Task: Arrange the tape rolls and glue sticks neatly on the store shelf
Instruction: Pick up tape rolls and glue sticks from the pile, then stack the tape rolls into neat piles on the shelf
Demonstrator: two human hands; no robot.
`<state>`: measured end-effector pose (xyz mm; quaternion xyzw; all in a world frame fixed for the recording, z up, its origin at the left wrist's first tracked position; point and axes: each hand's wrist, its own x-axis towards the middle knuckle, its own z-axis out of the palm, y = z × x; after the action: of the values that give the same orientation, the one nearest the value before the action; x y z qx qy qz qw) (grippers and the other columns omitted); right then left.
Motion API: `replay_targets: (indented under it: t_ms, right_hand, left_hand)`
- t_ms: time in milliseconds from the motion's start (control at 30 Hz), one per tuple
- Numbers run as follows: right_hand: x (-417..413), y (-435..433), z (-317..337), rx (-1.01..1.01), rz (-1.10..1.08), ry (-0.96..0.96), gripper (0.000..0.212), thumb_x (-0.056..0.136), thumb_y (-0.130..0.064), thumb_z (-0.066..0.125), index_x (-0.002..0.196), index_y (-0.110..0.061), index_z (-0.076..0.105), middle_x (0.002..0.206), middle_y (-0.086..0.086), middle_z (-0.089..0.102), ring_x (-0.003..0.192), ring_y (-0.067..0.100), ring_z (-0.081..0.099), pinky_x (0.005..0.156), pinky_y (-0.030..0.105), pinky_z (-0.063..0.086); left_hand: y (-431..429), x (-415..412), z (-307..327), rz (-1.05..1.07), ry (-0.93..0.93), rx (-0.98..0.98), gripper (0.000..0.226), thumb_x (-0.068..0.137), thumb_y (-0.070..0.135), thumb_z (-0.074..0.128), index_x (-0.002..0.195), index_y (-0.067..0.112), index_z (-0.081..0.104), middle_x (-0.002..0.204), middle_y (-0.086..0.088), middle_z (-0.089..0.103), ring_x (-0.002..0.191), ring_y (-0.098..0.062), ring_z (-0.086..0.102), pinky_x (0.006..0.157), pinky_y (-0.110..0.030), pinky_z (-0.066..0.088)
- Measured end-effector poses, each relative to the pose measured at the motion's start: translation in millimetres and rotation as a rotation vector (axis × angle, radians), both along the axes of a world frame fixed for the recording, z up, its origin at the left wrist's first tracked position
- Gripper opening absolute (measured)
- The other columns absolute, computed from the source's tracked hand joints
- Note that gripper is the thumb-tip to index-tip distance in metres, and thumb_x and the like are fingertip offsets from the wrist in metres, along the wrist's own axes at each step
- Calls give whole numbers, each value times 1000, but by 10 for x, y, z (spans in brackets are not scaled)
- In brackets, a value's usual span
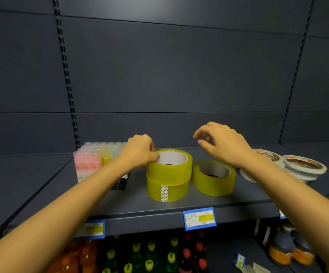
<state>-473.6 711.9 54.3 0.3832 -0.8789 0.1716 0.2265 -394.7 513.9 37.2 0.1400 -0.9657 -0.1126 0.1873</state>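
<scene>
Two yellow tape rolls stand stacked on the grey shelf (132, 205); the top roll (171, 168) sits slightly askew on the bottom roll (167, 191). My left hand (140, 150) grips the top roll's left rim with curled fingers. A third yellow tape roll (214, 179) lies flat just to the right of the stack. My right hand (220, 143) hovers above and behind that single roll, fingers loosely curled, holding nothing. A box of pastel glue sticks (92, 158) stands to the left, partly hidden behind my left forearm.
Stacked round white tubs (305, 166) lie at the shelf's right end. Blue and yellow price tags (200, 218) hang on the shelf's front edge. Bottled drinks (151, 255) fill the shelf below. A dark back panel rises behind.
</scene>
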Motion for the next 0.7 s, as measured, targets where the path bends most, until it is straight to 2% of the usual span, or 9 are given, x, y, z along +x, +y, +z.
replay_targets:
  t_ms: [100, 233, 300, 433, 533, 700]
  right_hand:
    - [88, -144, 6, 14, 88, 0, 21, 94, -29, 49, 113, -31, 59, 116, -8, 56, 102, 18, 58, 80, 34, 46]
    - [271, -425, 32, 27, 209, 14, 25, 94, -29, 50, 118, -29, 57, 120, -7, 56, 106, 17, 57, 85, 35, 47]
    - [376, -607, 33, 35, 262, 22, 27, 93, -29, 50, 120, -29, 55, 123, -7, 55, 109, 17, 56, 89, 37, 48]
    - [633, -1080, -2, 51, 389, 24, 29, 93, -28, 49, 122, -29, 53, 125, -9, 54, 113, 17, 54, 89, 37, 47]
    - [897, -1498, -45, 79, 479, 21, 32, 92, -26, 49, 124, -30, 51, 127, -8, 53, 116, 20, 52, 89, 37, 45]
    - [1408, -2206, -104, 115, 615, 10, 33, 95, -29, 47, 127, -28, 50, 133, -8, 51, 118, 19, 51, 89, 34, 43]
  left_hand:
    - [-59, 91, -49, 74, 87, -102, 37, 93, 40, 48, 90, 9, 67, 96, -14, 70, 92, -34, 63, 76, -35, 45]
    - [-325, 451, -45, 291, 208, -463, 37, 94, 45, 41, 88, 12, 57, 96, -8, 66, 93, -28, 58, 63, -31, 33]
    - [-519, 691, -47, 351, 205, -539, 35, 94, 43, 40, 86, 11, 52, 95, -7, 64, 93, -26, 55, 62, -31, 30]
    - [-906, 1214, -94, 484, 166, -522, 39, 94, 41, 41, 107, 8, 57, 105, -8, 62, 101, -27, 54, 72, -35, 39]
    - [-1151, 1670, -135, 524, 157, -467, 45, 95, 43, 41, 124, 11, 51, 118, -6, 59, 109, -25, 53, 79, -35, 43]
    - [-1582, 2427, -234, 603, 96, -457, 48, 96, 46, 37, 132, 15, 44, 126, -3, 54, 115, -21, 51, 85, -34, 45]
